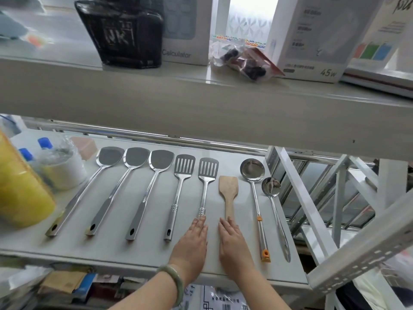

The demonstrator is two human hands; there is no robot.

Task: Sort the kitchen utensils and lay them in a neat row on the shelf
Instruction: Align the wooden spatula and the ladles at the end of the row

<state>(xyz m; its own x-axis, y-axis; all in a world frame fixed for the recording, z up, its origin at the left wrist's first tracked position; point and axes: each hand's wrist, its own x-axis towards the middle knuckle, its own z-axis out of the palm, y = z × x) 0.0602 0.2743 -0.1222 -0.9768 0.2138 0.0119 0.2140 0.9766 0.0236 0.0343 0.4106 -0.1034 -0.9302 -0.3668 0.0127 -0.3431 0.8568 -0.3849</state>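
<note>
On the white shelf (pixel 134 249) lie several utensils side by side, handles toward me. From the left come three solid steel turners (pixel 125 189), then two slotted steel turners (pixel 178 193), a short wooden spatula (pixel 228 193), a ladle with an orange-tipped handle (pixel 254 189) and a smaller ladle (pixel 274 206). My left hand (pixel 192 245) lies flat, palm down, over the handle end of the right slotted turner (pixel 206 180). My right hand (pixel 233 245) lies flat beside it, fingertips at the wooden spatula's handle end. Neither hand grips anything.
A yellow container (pixel 20 189), blue-capped bottles (pixel 44 144) and a wrapped white tub (pixel 62 171) crowd the shelf's left end. The upper shelf (pixel 201 104) carries a black bottle (pixel 123 32), boxes and a plastic bag. White metal frame bars (pixel 312 209) stand at the right.
</note>
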